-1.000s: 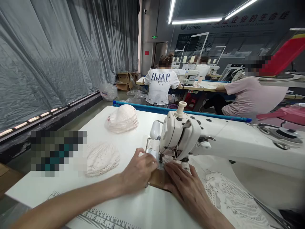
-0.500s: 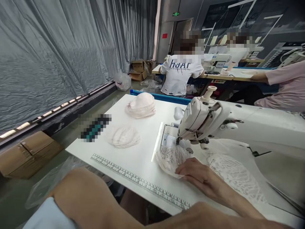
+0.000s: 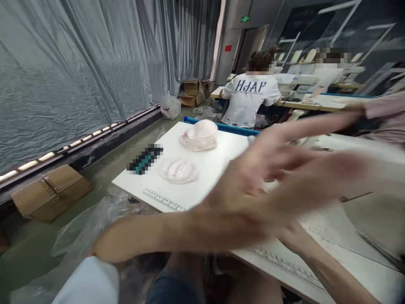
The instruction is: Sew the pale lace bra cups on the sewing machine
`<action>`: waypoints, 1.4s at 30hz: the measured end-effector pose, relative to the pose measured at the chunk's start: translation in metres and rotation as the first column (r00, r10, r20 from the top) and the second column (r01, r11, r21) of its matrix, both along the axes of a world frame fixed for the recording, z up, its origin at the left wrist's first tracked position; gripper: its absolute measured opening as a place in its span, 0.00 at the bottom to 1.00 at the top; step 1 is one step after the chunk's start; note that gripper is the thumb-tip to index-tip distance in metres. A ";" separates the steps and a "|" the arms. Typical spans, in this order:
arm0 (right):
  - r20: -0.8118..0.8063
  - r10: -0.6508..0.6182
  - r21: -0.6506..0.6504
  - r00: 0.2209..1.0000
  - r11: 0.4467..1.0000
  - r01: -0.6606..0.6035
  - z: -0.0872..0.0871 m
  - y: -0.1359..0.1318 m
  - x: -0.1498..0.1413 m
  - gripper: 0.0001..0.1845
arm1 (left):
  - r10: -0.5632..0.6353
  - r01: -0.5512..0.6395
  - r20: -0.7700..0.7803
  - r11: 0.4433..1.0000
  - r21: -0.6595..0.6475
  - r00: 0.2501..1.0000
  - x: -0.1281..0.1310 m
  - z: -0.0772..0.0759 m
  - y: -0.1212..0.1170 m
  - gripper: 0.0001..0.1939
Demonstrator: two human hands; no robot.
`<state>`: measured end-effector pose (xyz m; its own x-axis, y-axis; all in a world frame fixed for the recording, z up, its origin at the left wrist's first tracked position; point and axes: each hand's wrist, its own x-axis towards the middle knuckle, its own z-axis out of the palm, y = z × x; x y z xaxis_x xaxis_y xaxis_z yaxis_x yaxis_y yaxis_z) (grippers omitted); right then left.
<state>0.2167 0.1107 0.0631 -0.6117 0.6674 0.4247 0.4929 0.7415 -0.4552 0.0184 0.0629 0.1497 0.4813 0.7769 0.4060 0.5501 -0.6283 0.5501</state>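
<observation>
Raised close to the camera, my left hand is blurred, with its fingers stretched out and apart and nothing seen in them. It covers most of the white sewing machine. Behind and below it, only the back and wrist of my right hand show; its fingers are hidden, as is whatever they touch. A flat white lace piece lies on the white tabletop. Farther back on it sits a stack of pale cup-shaped pieces.
A printed ruler scale runs along the table's near edge. A blurred-out dark and green item lies at the left edge. On the floor stands a cardboard box. A person in a white shirt sits ahead at another table.
My left hand has risen from the lower edge to in front of the sewing machine. The view has shifted, and the lace piece under the needle and my right fingers are now covered.
</observation>
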 end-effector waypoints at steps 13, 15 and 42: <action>-0.349 -0.295 -0.683 0.889 0.730 -0.025 -0.013 -0.026 0.029 0.18 | 0.341 0.497 0.714 0.536 -0.682 0.612 -0.005 -0.094 -0.008 0.24; -0.231 -0.316 -0.659 0.920 0.747 0.091 -0.020 -0.024 0.052 0.20 | 0.294 0.516 0.713 0.525 -0.677 0.637 -0.007 -0.092 -0.013 0.22; -0.014 -0.118 -0.765 0.993 0.641 0.065 -0.025 -0.109 0.000 0.16 | 0.058 0.224 0.288 0.492 -0.841 0.956 -0.004 -0.132 -0.057 0.15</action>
